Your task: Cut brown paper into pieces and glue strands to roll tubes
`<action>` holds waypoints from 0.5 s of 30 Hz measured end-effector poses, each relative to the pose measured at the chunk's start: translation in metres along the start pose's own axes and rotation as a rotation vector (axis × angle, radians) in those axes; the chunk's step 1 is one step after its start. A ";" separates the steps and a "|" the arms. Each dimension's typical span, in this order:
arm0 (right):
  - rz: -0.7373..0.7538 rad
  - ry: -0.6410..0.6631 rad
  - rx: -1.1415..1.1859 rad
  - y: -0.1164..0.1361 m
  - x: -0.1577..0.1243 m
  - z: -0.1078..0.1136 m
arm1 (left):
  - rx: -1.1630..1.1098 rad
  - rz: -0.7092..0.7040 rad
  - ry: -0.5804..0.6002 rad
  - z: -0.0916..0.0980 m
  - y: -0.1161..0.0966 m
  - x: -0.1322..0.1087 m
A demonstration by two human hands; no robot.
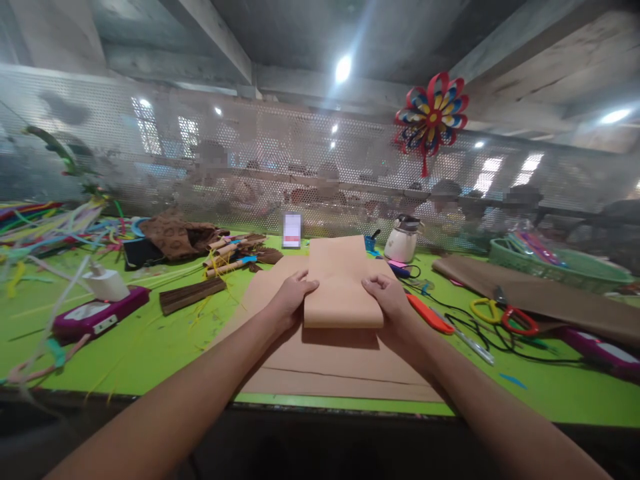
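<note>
A tan sheet of paper (340, 283) is folded over on itself in the middle of the green table (150, 340). My left hand (290, 297) grips its left edge, thumb on top. Its right edge is held the same way by my right hand (387, 297). The fold curls toward me above more flat tan sheets (330, 367) lying under it.
An orange cutter (430, 315) and scissors with yellow and red handles (505, 315) lie to the right, with black cables. A purple box (95, 315), brown strips (193, 295), paper rolls and coloured strips are at left. A white kettle (403, 240) and a perforated screen stand behind.
</note>
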State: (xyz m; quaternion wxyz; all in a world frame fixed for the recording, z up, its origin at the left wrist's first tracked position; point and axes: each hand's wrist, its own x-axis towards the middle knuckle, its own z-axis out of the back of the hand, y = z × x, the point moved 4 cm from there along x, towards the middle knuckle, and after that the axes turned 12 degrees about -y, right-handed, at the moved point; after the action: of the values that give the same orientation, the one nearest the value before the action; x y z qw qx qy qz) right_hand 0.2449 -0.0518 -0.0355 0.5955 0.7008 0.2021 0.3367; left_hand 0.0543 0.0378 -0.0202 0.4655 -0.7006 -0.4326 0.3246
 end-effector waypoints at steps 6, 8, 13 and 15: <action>-0.060 0.037 0.078 0.005 -0.009 -0.004 | 0.058 0.118 -0.033 -0.001 0.006 -0.003; -0.084 0.048 0.114 0.007 -0.013 -0.006 | 0.085 0.093 -0.054 0.000 0.006 -0.002; -0.149 0.082 0.160 0.008 -0.016 -0.007 | 0.133 -0.014 -0.056 0.002 0.004 0.001; -0.177 0.097 0.167 0.008 -0.016 -0.007 | 0.152 -0.048 -0.047 0.003 0.005 0.003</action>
State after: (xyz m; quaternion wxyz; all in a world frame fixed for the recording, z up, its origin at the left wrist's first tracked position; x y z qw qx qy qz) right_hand 0.2282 -0.0598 -0.0314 0.5520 0.7103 0.3190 0.2984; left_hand 0.0545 0.0404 -0.0261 0.5147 -0.6448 -0.4341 0.3618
